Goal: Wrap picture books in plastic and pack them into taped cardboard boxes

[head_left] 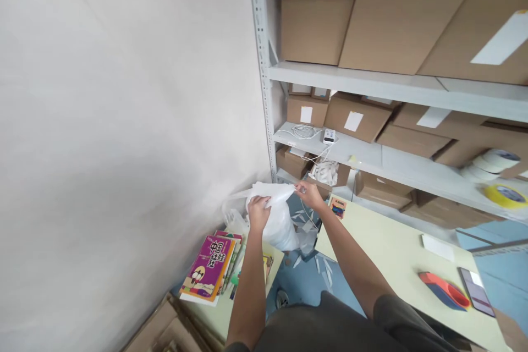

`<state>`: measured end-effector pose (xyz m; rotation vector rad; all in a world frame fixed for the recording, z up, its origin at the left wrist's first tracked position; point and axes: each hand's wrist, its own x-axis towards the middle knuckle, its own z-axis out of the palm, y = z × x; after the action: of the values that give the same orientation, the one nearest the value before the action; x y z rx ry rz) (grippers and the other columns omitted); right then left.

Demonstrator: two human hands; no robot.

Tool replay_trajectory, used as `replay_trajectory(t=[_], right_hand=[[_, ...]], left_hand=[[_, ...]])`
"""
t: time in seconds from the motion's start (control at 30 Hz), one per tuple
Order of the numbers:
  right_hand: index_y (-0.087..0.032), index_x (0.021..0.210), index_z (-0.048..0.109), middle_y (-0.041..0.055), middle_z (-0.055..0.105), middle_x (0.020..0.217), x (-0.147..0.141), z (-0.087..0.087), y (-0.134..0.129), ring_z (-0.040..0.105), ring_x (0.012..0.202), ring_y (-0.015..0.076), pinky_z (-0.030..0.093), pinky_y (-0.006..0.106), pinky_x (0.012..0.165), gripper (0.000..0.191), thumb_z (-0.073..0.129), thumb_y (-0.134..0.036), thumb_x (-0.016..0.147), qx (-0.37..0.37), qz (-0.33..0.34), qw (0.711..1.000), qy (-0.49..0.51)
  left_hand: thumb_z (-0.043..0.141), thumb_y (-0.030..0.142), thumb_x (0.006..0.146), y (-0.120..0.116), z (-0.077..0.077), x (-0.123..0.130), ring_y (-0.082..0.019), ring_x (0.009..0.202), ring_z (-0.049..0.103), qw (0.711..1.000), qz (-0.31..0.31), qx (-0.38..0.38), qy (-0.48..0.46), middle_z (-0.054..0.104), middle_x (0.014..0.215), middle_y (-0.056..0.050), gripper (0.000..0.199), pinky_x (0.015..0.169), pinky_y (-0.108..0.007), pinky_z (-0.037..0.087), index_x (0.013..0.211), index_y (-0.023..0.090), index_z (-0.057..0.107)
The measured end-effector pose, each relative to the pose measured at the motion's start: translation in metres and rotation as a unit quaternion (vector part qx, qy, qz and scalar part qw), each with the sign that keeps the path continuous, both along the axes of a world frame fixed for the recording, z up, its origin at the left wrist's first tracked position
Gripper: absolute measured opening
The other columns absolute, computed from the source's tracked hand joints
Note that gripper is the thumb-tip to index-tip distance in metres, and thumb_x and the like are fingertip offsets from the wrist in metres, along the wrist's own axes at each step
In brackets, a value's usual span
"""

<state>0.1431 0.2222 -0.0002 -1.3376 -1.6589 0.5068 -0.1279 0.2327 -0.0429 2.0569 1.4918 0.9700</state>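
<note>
A large white plastic bag (280, 225) hangs bulging between the two tables, against the wall corner. My left hand (259, 213) is closed on its near rim, fingers curled over the plastic. At the right corner of the rim, my right hand (308, 193) pinches the film between thumb and fingers. The upper edge is stretched between both hands. What the bag holds is hidden. Just left of my left forearm lies a stack of books, topped by a purple book (208, 267).
Metal shelving (355, 76) with cardboard boxes (396, 27) stands at the right. On the right table (383, 236) lie a phone (476, 291) and a red-blue object (445, 290). Paper scraps (325, 272) litter the blue floor. A white wall (124, 121) closes off the left; an open carton (165, 327) stands below.
</note>
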Motion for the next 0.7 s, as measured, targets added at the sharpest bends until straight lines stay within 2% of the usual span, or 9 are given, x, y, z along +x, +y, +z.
replay_trajectory(t=[0.1,0.17,0.3,0.37,0.43,0.53,0.63,0.7], right_hand=[[-0.022,0.086,0.073,0.0097,0.08,0.104,0.047,-0.007,-0.027,0.074,0.099,0.0257,0.058,0.038,0.091,0.011,0.063,-0.027,0.083,0.008,-0.039,0.999,0.034],[-0.021,0.089,0.075,0.0095,0.079,0.108,0.083,-0.012,-0.05,0.073,0.101,0.0255,0.057,0.038,0.091,0.017,0.06,-0.021,0.08,-0.002,-0.051,0.998,0.043],[-0.02,0.09,0.077,0.0089,0.079,0.109,0.162,-0.028,-0.109,0.073,0.099,0.024,0.058,0.035,0.086,0.028,0.055,-0.015,0.073,-0.065,-0.078,0.992,0.072],[-0.02,0.088,0.076,0.0088,0.079,0.106,0.203,-0.039,-0.142,0.074,0.098,0.0237,0.057,0.035,0.086,0.029,0.053,-0.014,0.072,-0.079,-0.117,0.986,0.094],[-0.021,0.087,0.075,0.0082,0.079,0.102,0.243,-0.05,-0.176,0.074,0.098,0.0238,0.056,0.035,0.089,0.029,0.052,-0.015,0.071,-0.089,-0.164,0.977,0.105],[-0.021,0.084,0.074,0.0068,0.08,0.097,0.3,-0.069,-0.227,0.073,0.093,0.0235,0.056,0.034,0.087,0.028,0.051,-0.018,0.069,-0.12,-0.242,0.956,0.116],[-0.022,0.083,0.072,0.0053,0.078,0.088,0.348,-0.089,-0.279,0.071,0.082,0.0229,0.055,0.033,0.078,0.025,0.051,-0.024,0.069,-0.147,-0.33,0.922,0.138],[-0.022,0.082,0.07,0.0044,0.075,0.08,0.375,-0.104,-0.31,0.067,0.075,0.0228,0.053,0.032,0.072,0.022,0.053,-0.03,0.07,-0.163,-0.391,0.893,0.153]], left_hand=[[0.066,0.009,0.078,-0.02,-0.006,0.042,-0.031,0.109,0.063,0.997,-0.013,-0.006,0.076,0.076,0.097,-0.008,0.044,0.105,-0.044,0.049,0.116,0.026,0.081],[0.064,0.01,0.08,-0.035,-0.014,0.074,-0.031,0.107,0.063,0.993,-0.005,-0.003,0.118,0.075,0.099,-0.01,0.041,0.101,-0.043,0.05,0.115,0.024,0.081],[0.058,0.01,0.085,-0.069,-0.039,0.146,-0.027,0.096,0.063,0.985,0.046,-0.02,0.165,0.07,0.105,-0.011,0.037,0.087,-0.037,0.053,0.113,0.02,0.081],[0.057,0.01,0.086,-0.087,-0.052,0.183,-0.026,0.093,0.062,0.983,0.04,-0.03,0.175,0.068,0.106,-0.01,0.034,0.083,-0.036,0.053,0.107,0.021,0.082],[0.058,0.012,0.088,-0.105,-0.063,0.217,-0.026,0.095,0.061,0.982,0.013,-0.03,0.186,0.067,0.109,-0.011,0.03,0.084,-0.037,0.052,0.103,0.022,0.082],[0.059,0.016,0.089,-0.131,-0.077,0.267,-0.03,0.106,0.059,0.974,-0.053,-0.01,0.218,0.067,0.111,-0.012,0.027,0.095,-0.04,0.05,0.099,0.024,0.083],[0.059,0.019,0.09,-0.155,-0.092,0.314,-0.032,0.112,0.056,0.96,-0.123,0.006,0.252,0.068,0.111,-0.014,0.024,0.103,-0.045,0.046,0.09,0.023,0.083],[0.059,0.019,0.09,-0.171,-0.102,0.342,-0.034,0.117,0.055,0.953,-0.153,-0.006,0.263,0.069,0.113,-0.014,0.023,0.101,-0.046,0.047,0.086,0.022,0.082]])
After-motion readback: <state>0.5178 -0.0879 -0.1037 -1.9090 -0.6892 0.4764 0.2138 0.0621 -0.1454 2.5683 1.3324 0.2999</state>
